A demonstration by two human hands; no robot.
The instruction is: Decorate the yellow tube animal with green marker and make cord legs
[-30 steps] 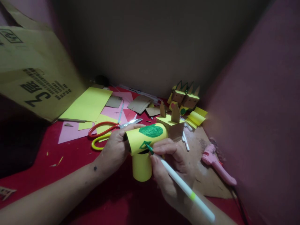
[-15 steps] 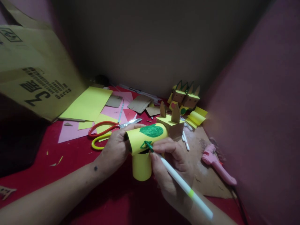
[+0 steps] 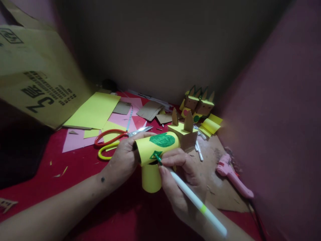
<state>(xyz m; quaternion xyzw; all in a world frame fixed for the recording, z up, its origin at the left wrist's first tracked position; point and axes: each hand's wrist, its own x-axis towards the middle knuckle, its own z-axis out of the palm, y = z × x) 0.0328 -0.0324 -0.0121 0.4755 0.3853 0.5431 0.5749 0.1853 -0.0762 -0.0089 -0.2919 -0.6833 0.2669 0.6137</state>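
A green marker (image 3: pixel 192 194) touching a yellow tube (image 3: pixel 144 149).
The tube is held above the red surface (image 3: pixel 120 221), its end gripped in the left hand (image 3: pixel 122 160); the right hand (image 3: pixel 180 177) pinches the marker near its tip. Best to brace the tube firmly, press lightly so the curve doesn't dent, and use short strokes inside the small green outline (image 3: pixel 152 156).

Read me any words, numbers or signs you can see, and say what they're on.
"3", large, on the brown packaging.
Large characters beside it: too skewed to read surely.
Its smaller print and boxed mark: too blurred.
Marks on the pale blue strip: too small.
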